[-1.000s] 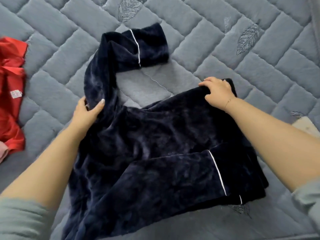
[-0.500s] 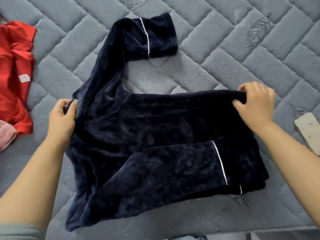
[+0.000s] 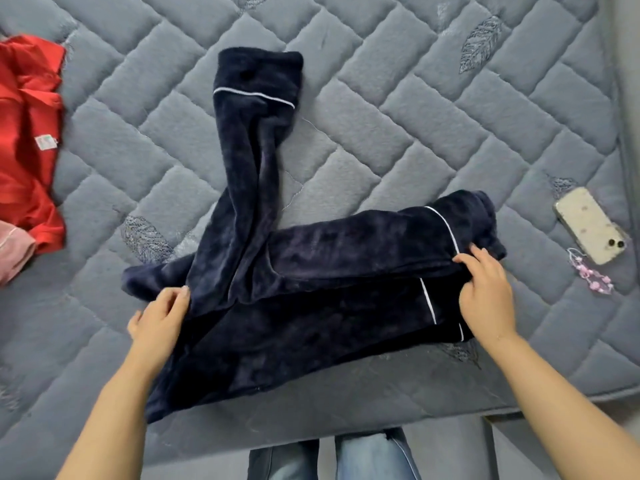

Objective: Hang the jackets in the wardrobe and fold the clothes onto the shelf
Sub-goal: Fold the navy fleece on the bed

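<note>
Top edge now folded down over navy fleece pajama top (image 3: 311, 306), one sleeve flopped up the mattress (image 3: 450, 98). Left hand (image 3: 160, 318) fingers and right hand (image 3: 486, 299) fingers both pinching fabric edges.

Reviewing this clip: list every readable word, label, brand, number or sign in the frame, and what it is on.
No text can be read here.
Small white tag on the red garment: there is print on it, but too blurred to read.
Phone case: pale pattern only, no lettering visible.
Navy garment: white piping, no wording.
</note>
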Demonstrator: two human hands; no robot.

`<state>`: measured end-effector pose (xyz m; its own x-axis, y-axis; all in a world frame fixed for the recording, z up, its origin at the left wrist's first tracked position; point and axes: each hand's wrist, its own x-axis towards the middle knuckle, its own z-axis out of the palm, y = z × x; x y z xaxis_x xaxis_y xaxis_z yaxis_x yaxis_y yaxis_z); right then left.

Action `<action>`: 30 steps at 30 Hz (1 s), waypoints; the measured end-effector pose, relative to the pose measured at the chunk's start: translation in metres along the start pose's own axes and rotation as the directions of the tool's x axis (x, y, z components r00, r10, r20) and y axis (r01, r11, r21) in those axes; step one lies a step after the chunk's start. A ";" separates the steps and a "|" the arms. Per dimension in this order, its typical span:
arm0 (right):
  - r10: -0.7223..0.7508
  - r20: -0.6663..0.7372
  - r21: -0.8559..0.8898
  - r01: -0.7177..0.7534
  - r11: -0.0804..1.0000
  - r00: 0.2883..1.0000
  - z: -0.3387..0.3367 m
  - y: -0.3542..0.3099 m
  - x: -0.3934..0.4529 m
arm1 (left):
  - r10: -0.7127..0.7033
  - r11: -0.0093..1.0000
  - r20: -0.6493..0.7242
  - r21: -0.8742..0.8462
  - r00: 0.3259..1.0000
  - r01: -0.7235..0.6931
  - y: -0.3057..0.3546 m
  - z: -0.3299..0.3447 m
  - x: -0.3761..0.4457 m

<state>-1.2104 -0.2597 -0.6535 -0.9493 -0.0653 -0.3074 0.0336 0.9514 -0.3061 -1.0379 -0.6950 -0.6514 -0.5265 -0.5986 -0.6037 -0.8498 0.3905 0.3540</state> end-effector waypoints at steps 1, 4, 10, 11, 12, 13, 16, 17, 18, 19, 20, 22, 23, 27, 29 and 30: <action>0.021 -0.012 0.018 -0.021 1.000 1.000 -0.002 -0.006 0.001 | -0.016 0.999 -0.043 0.038 0.999 0.017 0.004 0.005 -0.003; 0.029 -0.115 0.082 -0.019 0.996 0.993 -0.008 -0.029 0.003 | 0.076 0.990 -0.169 0.129 0.983 -0.054 0.024 0.016 -0.006; -0.063 0.102 0.472 0.008 0.882 0.993 0.006 -0.131 0.024 | 0.067 0.997 -0.034 0.048 0.997 -0.065 0.053 0.023 0.013; -0.051 0.218 0.499 -0.067 0.864 0.975 0.015 -0.150 0.032 | 0.061 0.998 -0.036 0.022 0.997 -0.060 0.055 0.022 0.016; -0.043 0.320 0.516 -0.137 0.845 0.946 0.025 -0.169 0.041 | 0.055 0.998 -0.032 0.010 0.998 -0.055 0.056 0.020 0.017; -0.035 0.400 0.537 -0.203 0.819 0.916 0.035 -0.189 0.052 | 0.060 0.998 -0.014 0.001 0.998 -0.060 0.057 0.018 0.019; 0.010 0.547 0.623 -0.416 0.662 0.837 0.065 -0.245 0.084 | 0.158 0.987 0.042 0.001 0.987 -0.158 0.054 0.016 0.022; 0.020 0.581 0.645 -0.476 0.598 0.813 0.074 -0.261 0.094 | 0.215 0.973 0.026 0.083 0.976 -0.217 0.052 0.015 0.022; 0.022 0.598 0.665 -0.512 0.544 0.801 0.082 -0.275 0.103 | 0.268 0.939 0.003 0.223 0.963 -0.262 0.049 0.015 0.020; 0.015 0.595 0.688 -0.519 0.507 0.803 0.088 -0.288 0.112 | 0.315 0.889 -0.024 0.358 0.949 -0.286 0.044 0.016 0.018; -0.007 0.582 0.712 -0.505 0.488 0.814 0.092 -0.299 0.119 | 0.354 0.847 -0.049 0.440 0.934 -0.298 0.040 0.018 0.016; -0.059 0.537 0.748 -0.443 0.494 0.841 0.095 -0.315 0.127 | 0.418 0.829 -0.099 0.447 0.903 -0.336 0.032 0.021 0.012; -0.072 0.504 0.763 -0.404 0.505 0.861 0.095 -0.321 0.128 | 0.451 0.834 -0.130 0.414 0.883 -0.365 0.028 0.022 0.010; -0.051 0.288 0.834 -0.225 0.503 0.956 0.078 -0.313 0.103 | 0.514 0.857 -0.270 0.211 0.814 -0.471 0.012 0.020 0.002; -0.014 0.219 0.879 -0.191 0.437 0.976 0.057 -0.293 0.076 | 0.458 0.869 -0.242 -0.084 0.856 -0.488 0.007 0.010 -0.001; 0.009 0.196 0.901 -0.184 0.394 0.981 0.046 -0.280 0.059 | 0.434 0.845 -0.213 -0.241 0.875 -0.477 0.003 0.004 -0.004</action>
<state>-1.2613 -0.5437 -0.6274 -0.8693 -0.1149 -0.4808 0.4691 0.1153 -0.8756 -1.0383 -0.6885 -0.6508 -0.8347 -0.5037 -0.2228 -0.4724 0.4468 0.7598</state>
